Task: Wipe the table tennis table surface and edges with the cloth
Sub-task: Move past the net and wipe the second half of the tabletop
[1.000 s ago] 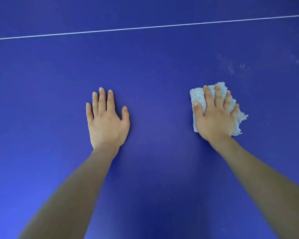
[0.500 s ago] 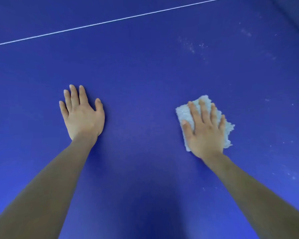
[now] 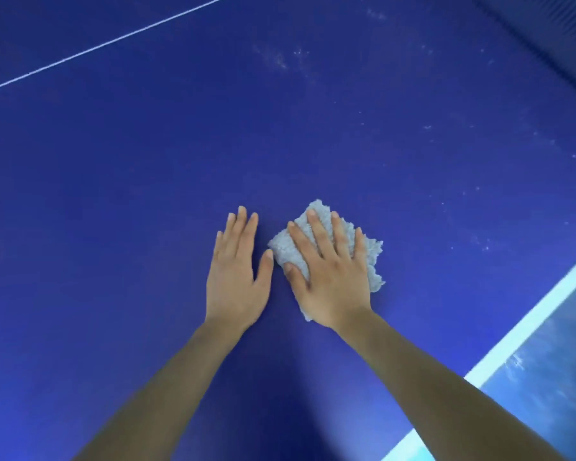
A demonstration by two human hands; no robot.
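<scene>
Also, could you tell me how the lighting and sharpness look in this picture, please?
Head view: soft, even light, with a darker shadow on the table at bottom centre; the edge stripe glares pale lower right; the cloth is slightly soft, yet dust specks show.

Table: the flat blue table tennis table surface (image 3: 130, 211) is located beneath both hands and the cloth.
Cloth: the folded pale grey terry cloth (image 3: 374, 261) is laid on the table, under the right hand (image 3: 330, 277).
Left hand: the left hand (image 3: 236, 277) is laid flat on the bare table, its thumb just beside the cloth's left corner.
Centre line: the thin white painted line (image 3: 107, 44) is located well behind the hands, to the left.
Edge band: the broad white edge band (image 3: 526, 327) is located well to the right of the cloth.
Specks: whitish dust specks (image 3: 280, 59) are scattered behind and to the right of the cloth.
</scene>
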